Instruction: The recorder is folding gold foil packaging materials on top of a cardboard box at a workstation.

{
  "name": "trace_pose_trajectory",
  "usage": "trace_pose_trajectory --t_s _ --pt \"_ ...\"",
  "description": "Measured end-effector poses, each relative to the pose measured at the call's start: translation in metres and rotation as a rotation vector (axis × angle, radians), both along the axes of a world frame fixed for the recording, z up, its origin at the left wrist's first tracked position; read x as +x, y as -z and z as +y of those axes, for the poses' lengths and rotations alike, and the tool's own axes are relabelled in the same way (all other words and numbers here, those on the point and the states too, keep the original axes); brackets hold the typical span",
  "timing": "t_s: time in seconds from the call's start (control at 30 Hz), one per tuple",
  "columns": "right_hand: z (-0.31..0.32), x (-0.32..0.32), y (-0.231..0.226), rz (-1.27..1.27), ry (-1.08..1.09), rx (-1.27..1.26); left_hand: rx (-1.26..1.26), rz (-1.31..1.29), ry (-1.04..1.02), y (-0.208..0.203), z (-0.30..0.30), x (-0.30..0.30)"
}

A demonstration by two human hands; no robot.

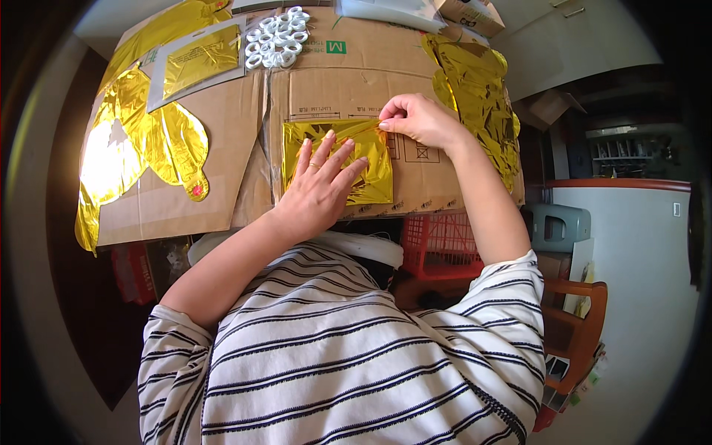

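A gold foil balloon [377, 182], folded into a flat rectangle, lies on the cardboard [334, 89] in front of me. My left hand [315, 189] rests on it with the fingers spread and pressing the foil down; a ring shows on one finger. At the balloon's far right corner, my right hand [426, 122] pinches the foil edge between thumb and fingertips. Creases run across the foil between the two hands.
Unfolded gold foil balloons [178, 133] spread over the left side, near a packaged flat one [200, 63]. More gold foil [475, 89] lies at the right. White ring-shaped rolls [278, 37] cluster at the back. A red basket [441, 241] stands below the cardboard's near edge.
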State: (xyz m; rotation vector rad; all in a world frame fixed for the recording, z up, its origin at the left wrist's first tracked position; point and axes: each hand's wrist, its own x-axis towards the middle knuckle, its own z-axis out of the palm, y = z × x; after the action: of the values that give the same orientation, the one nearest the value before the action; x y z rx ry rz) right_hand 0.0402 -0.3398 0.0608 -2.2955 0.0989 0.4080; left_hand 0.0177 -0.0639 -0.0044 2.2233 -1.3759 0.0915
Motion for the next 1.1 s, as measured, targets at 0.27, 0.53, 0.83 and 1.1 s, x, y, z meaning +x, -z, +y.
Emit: trace_pose_trajectory --t_s 0.27,0.53,0.83,1.1 --pt "-0.007 0.012 -0.006 0.077 -0.101 -0.112 -0.016 -0.002 0.018 0.0 -0.001 0.0" --pt "-0.01 0.02 -0.006 0.314 0.011 -0.007 -0.009 -0.131 0.032 -0.008 -0.001 -0.002" --pt "-0.012 0.009 -0.015 0.404 0.16 0.205 -0.028 -0.173 -0.018 -0.005 -0.003 -0.005" --pt "-0.015 0.006 -0.007 0.362 0.183 0.194 0.079 -0.166 0.012 -0.009 -0.005 -0.006"
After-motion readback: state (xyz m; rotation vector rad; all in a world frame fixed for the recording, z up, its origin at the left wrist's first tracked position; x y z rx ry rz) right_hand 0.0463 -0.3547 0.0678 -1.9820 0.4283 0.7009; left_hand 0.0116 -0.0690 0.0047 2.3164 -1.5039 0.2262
